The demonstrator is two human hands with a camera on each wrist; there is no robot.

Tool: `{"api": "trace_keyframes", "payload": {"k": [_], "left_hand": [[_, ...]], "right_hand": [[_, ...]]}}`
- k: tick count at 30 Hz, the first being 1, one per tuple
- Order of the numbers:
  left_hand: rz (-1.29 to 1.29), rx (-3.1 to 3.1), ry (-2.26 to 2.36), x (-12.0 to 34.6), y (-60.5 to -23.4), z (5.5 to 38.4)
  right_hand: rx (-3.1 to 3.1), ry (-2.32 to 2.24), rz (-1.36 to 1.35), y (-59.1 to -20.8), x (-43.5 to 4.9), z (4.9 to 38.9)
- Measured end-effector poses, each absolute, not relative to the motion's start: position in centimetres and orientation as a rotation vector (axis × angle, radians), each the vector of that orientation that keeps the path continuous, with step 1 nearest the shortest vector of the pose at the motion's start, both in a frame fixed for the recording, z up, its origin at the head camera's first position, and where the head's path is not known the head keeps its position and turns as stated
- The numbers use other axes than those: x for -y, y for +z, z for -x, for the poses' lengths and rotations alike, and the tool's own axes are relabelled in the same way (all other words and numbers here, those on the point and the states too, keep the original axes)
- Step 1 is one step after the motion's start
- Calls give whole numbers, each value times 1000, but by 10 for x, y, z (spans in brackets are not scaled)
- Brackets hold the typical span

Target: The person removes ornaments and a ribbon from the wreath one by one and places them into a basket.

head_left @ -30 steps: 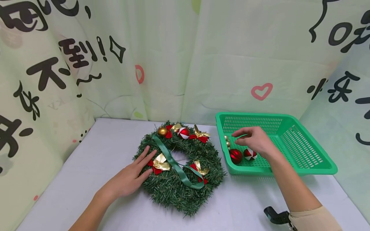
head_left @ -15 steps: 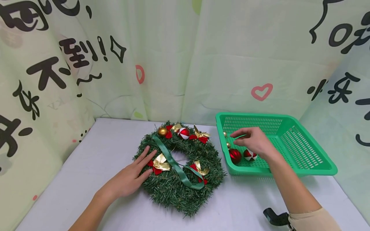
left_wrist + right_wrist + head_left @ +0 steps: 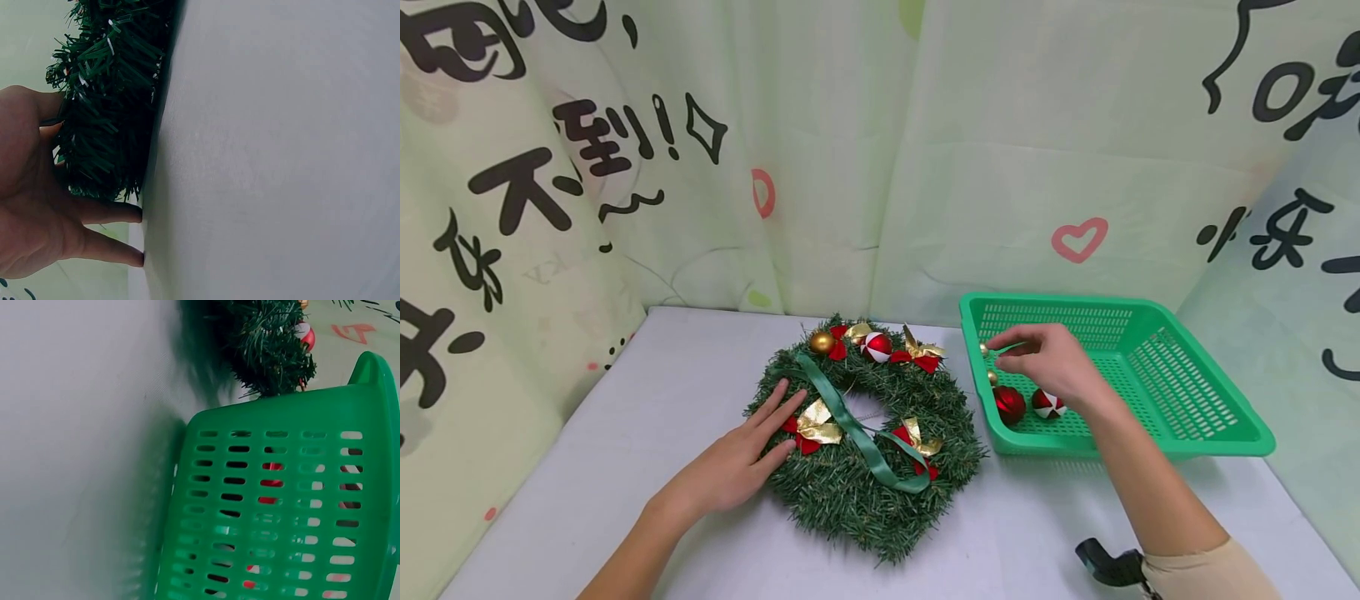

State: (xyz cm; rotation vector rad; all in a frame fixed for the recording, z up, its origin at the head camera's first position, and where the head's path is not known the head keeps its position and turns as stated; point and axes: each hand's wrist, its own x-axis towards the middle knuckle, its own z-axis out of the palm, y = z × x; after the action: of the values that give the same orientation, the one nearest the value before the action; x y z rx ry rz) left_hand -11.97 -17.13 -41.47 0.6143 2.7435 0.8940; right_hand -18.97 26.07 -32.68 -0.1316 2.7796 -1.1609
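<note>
A green wreath point(image 3: 872, 517) lies on the table, with red-and-gold bows, a gold ball point(image 3: 822, 342), a red-and-white ball point(image 3: 876, 346) and a loose green ribbon point(image 3: 868, 450) on it. My left hand point(image 3: 737, 467) rests on its left side with fingers spread; in the left wrist view two fingertips reach down to the tabletop. My right hand point(image 3: 1056, 367) reaches into the green basket point(image 3: 1217, 437), with a gap between thumb and index finger. Its fingertips are right at a small gold ball point(image 3: 983, 350) by the basket's left wall. Other fingers are hidden.
In the basket, a second small gold ball point(image 3: 992, 378), a red ball point(image 3: 1009, 406) and a red-and-white ball point(image 3: 1048, 403) lie near its left end. A printed curtain point(image 3: 865, 167) stands behind the table. A black device point(image 3: 1108, 562) hangs at the right sleeve.
My right hand has moved slightly left, toward the small gold ball at the wall. The small gold balls have shifted apart and the red ball slightly left. My left hand has stayed put.
</note>
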Motion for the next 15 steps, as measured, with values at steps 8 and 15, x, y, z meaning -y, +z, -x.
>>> {"api": "trace_keyframes", "payload": {"k": [8, 15], "left_hand": [[-613, -2744, 884, 171, -415, 120], [-613, -2746, 881, 172, -414, 119]], "right_hand": [[-2773, -1222, 168, -319, -247, 190], [-2769, -1259, 202, -315, -236, 193]]}}
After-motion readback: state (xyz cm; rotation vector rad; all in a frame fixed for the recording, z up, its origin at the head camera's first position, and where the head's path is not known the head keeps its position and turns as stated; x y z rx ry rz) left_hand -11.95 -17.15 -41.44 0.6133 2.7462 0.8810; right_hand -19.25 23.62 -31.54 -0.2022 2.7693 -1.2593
